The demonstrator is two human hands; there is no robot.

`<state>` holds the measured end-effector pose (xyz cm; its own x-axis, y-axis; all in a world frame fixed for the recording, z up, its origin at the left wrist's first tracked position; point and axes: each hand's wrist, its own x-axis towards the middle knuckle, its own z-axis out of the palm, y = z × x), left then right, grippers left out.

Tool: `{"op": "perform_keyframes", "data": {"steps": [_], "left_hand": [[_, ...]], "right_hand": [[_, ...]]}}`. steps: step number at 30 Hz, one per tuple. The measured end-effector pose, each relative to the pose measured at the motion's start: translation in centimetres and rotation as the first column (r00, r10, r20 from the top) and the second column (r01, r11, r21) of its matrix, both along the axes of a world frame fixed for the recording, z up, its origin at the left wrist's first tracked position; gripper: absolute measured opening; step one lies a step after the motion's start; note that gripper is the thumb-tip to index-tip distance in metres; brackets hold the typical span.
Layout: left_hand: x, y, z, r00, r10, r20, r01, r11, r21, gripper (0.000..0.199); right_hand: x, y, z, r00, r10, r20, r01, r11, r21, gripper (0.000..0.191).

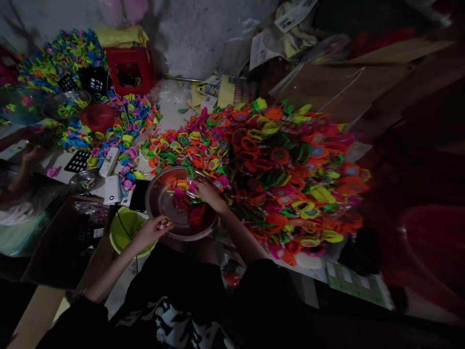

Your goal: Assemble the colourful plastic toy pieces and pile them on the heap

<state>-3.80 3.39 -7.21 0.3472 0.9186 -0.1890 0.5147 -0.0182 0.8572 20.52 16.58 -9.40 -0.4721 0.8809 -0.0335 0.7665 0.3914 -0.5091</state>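
A wide metal bowl [154, 194] in front of me holds pink, orange, red and yellow plastic pieces that look like toy watches [179, 186]. Over its near left rim, my left hand [150, 231] is closed around a small cluster of multicoloured pieces [164, 223], too small to name. My right hand [208, 193] reaches over the bowl's right side, its fingers closed at some pink and clear pieces; what it grips is not clear. Right beside the bowl, a big heap of orange, green, pink and yellow toy watches [279, 155] covers the table.
Below left stand a lime-green basin [123, 232] and a cardboard box [54, 247]. A power strip [109, 162], white device [112, 190] and small metal bowl [83, 182] lie left. Another person's hand [31, 155] works at far left. A red stool [129, 68] stands behind.
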Motion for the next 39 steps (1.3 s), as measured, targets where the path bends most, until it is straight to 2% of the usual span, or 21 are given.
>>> {"op": "perform_keyframes", "data": {"steps": [3,6,8,10,15,19,22,25,28,31,34,39], "left_hand": [[0.2,0.4,-0.2,0.994,0.092,0.059,-0.093,0.995,0.019,0.031],[1.1,1.4,-0.1,0.973,0.166,0.158,-0.17,0.985,0.009,0.043],[1.9,2.1,0.1,0.971,0.152,0.186,-0.155,0.988,0.001,0.048],[2.5,2.5,0.4,0.975,0.119,0.186,-0.125,0.992,0.02,0.045],[3.2,2.4,0.9,0.984,0.093,0.154,-0.098,0.995,0.022,0.036],[3.2,2.2,1.8,0.95,0.185,0.25,-0.176,0.983,-0.059,0.036],[3.1,2.2,2.6,0.92,0.242,0.309,-0.211,0.969,-0.132,0.036],[3.2,2.0,3.2,0.901,0.255,0.35,-0.21,0.964,-0.163,0.039],[3.3,1.7,3.5,0.889,0.264,0.373,-0.228,0.964,-0.137,0.043],[2.9,1.4,3.9,0.911,0.218,0.35,-0.203,0.976,-0.078,0.037],[2.2,1.2,4.4,0.963,0.13,0.236,-0.137,0.991,0.012,0.031],[1.4,1.3,5.6,0.996,0.031,0.086,-0.042,0.99,0.133,0.026]], "right_hand": [[0.4,-1.4,1.0,0.998,-0.005,-0.062,0.005,1.0,-0.006,0.026],[0.1,-3.9,2.6,0.968,0.105,-0.229,-0.119,0.992,-0.05,0.028],[-0.4,-5.6,3.6,0.925,0.163,-0.342,-0.202,0.976,-0.081,0.028],[-0.9,-6.8,4.6,0.902,0.18,-0.392,-0.239,0.965,-0.109,0.025],[-1.5,-8.1,6.2,0.894,0.058,-0.445,-0.127,0.984,-0.126,0.014],[-1.3,-8.1,6.8,0.829,0.043,-0.558,-0.174,0.967,-0.184,0.023],[-1.4,-8.3,6.7,0.784,-0.051,-0.619,-0.116,0.967,-0.227,0.024],[-1.7,-9.0,6.7,0.777,-0.103,-0.621,-0.026,0.98,-0.196,0.022],[-1.9,-9.7,7.4,0.783,-0.045,-0.62,-0.017,0.995,-0.093,0.019],[-1.7,-10.1,8.6,0.855,0.085,-0.512,-0.087,0.996,0.02,0.013],[-1.5,-10.4,9.9,0.918,0.214,-0.335,-0.194,0.977,0.093,0.013],[-1.6,-10.6,11.1,0.927,0.33,-0.181,-0.308,0.941,0.138,0.018]]}}
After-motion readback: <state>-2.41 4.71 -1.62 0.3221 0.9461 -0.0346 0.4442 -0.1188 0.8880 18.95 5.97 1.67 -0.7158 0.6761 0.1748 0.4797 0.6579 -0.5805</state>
